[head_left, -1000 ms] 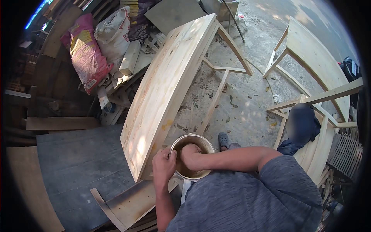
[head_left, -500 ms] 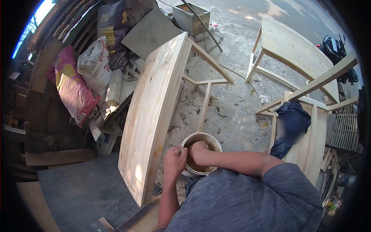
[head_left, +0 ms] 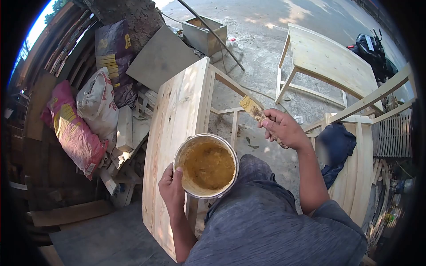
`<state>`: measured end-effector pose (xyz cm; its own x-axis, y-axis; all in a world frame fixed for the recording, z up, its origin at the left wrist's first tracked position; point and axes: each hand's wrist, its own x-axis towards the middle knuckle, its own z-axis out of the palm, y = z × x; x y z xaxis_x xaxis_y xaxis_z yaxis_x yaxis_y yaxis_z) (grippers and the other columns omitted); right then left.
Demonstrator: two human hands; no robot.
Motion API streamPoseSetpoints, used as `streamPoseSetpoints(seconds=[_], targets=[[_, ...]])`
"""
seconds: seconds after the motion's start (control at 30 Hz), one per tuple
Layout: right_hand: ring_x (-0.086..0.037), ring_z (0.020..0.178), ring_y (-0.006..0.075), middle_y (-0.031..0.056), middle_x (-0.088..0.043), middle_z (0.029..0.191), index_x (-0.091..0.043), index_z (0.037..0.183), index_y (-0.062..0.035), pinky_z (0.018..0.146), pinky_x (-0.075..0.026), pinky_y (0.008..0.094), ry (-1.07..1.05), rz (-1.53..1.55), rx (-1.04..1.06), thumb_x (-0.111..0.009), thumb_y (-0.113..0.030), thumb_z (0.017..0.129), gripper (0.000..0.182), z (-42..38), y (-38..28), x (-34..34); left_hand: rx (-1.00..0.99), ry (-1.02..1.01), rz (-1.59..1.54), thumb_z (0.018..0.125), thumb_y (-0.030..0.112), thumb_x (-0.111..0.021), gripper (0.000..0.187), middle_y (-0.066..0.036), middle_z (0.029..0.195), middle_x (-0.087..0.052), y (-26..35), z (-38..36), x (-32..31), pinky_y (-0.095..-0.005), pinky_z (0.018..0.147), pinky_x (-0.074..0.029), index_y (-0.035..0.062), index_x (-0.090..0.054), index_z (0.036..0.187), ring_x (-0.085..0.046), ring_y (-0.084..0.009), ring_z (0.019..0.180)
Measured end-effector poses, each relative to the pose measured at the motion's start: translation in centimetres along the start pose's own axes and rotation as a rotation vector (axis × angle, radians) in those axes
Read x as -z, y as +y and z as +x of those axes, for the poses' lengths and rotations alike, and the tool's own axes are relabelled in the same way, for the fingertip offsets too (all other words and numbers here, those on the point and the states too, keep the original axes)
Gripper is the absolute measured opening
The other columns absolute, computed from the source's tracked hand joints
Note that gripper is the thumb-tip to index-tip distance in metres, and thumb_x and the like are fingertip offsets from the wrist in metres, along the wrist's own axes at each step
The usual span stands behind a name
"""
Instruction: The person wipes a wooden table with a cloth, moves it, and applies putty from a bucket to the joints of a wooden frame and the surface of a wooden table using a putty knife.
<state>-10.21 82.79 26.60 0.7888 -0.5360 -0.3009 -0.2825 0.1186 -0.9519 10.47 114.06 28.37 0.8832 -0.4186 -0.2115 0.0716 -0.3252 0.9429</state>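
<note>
My left hand [head_left: 172, 189] grips the rim of a round bucket [head_left: 234, 181], thumb over the edge. Inside the bucket lies yellow-brown putty [head_left: 208, 166], spread over the bottom and smeared up the wall. My right hand [head_left: 286, 130] is closed around a putty knife [head_left: 252, 108], raised to the right of the bucket. Yellow putty coats its blade, which points up and left; my fingers hide most of the handle. Just beyond the bucket, on the left, is a pale wooden table [head_left: 171, 115], its plank top tilted on its side.
A second wooden table [head_left: 330, 57] stands at the back right. Dark blue cloth [head_left: 337, 144] lies on pale boards at right. Filled sacks [head_left: 73, 128] and scrap wood pile up on the left. A metal box [head_left: 206, 37] and a motorbike [head_left: 375, 55] are farther back.
My right hand has come out of the bucket and moved up and right, now showing the putty-coated knife. My left hand has raised the bucket and tipped its mouth toward me.
</note>
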Motion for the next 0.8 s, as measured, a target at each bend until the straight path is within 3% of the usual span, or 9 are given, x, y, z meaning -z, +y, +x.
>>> streamPoseSetpoints(seconds=[0.03,0.13,0.23,0.33,0.57,0.67,0.8], targets=[[-0.067,0.083,0.0105,0.0076,-0.071,0.105,-0.061,0.139,0.0004,0.069,-0.056,0.0306,0.1,0.024,0.009,-0.063,-0.023,0.106,0.041,2.2,0.7,0.8,0.01,0.018,-0.058,0.103,0.014,-0.064,0.034,-0.009,0.104,-0.075,0.6,1.1,1.4,-0.0253,0.082,-0.052,-0.0087,-0.07,0.128,-0.066,-0.0099,0.09],[-0.07,0.088,0.0184,0.012,-0.071,0.114,-0.062,0.14,-0.0023,0.076,-0.058,0.0348,0.165,-0.189,-0.011,-0.063,-0.02,0.104,0.04,8.8,3.5,2.0,-0.122,0.043,-0.244,0.103,0.016,-0.063,0.034,-0.011,0.107,-0.075,2.2,4.2,4.4,-0.0252,0.081,-0.054,-0.0099,-0.068,0.125,-0.069,-0.0123,0.092],[-0.069,0.098,0.029,0.0159,-0.068,0.117,-0.064,0.141,-0.0097,0.085,-0.057,0.0411,0.268,-0.643,0.534,-0.061,-0.011,0.1,0.041,17.1,7.1,3.5,-0.137,0.067,-0.23,0.102,0.017,-0.063,0.035,-0.014,0.109,-0.075,4.6,6.2,6.1,-0.0253,0.08,-0.055,-0.0107,-0.067,0.124,-0.071,-0.0144,0.093],[-0.065,0.106,0.0367,0.0182,-0.062,0.118,-0.066,0.141,-0.0187,0.092,-0.055,0.0468,0.196,-0.789,0.374,-0.058,-0.003,0.095,0.05,24.4,5.9,5.2,-0.092,0.088,-0.127,0.102,0.018,-0.063,0.034,-0.013,0.105,-0.075,6.5,8.1,5.7,-0.0256,0.079,-0.056,-0.0103,-0.068,0.121,-0.071,-0.0141,0.089],[-0.063,0.112,0.0353,0.0148,-0.056,0.118,-0.066,0.14,-0.0242,0.093,-0.056,0.0486,0.05,-0.986,0.494,-0.059,-0.003,0.095,0.05,40.5,6.6,7.3,0.121,0.232,0.166,0.101,0.017,-0.066,0.033,-0.008,0.101,-0.076,9.0,11.7,-2.3,-0.0244,0.078,-0.052,-0.0081,-0.073,0.12,-0.067,-0.0104,0.086],[-0.062,0.113,0.0361,0.0142,-0.056,0.118,-0.066,0.142,-0.024,0.093,-0.054,0.0474,0.004,-0.919,0.553,-0.052,0.001,0.094,0.055,43.8,6.5,7.6,0.181,0.294,0.245,0.101,0.017,-0.065,0.033,-0.007,0.101,-0.076,9.9,12.6,-5.0,-0.0248,0.08,-0.052,-0.0076,-0.073,0.121,-0.068,-0.0103,0.088],[-0.061,0.115,0.0359,0.014,-0.055,0.121,-0.067,0.138,-0.0212,0.096,-0.056,0.049,-0.087,-0.822,0.597,-0.055,-0.007,0.098,0.045,45.5,8.0,8.1,0.248,0.381,0.292,0.102,0.017,-0.065,0.033,-0.006,0.102,-0.076,11.3,11.7,-7.3,-0.0256,0.081,-0.053,-0.0078,-0.073,0.122,-0.067,-0.0106,0.089]])
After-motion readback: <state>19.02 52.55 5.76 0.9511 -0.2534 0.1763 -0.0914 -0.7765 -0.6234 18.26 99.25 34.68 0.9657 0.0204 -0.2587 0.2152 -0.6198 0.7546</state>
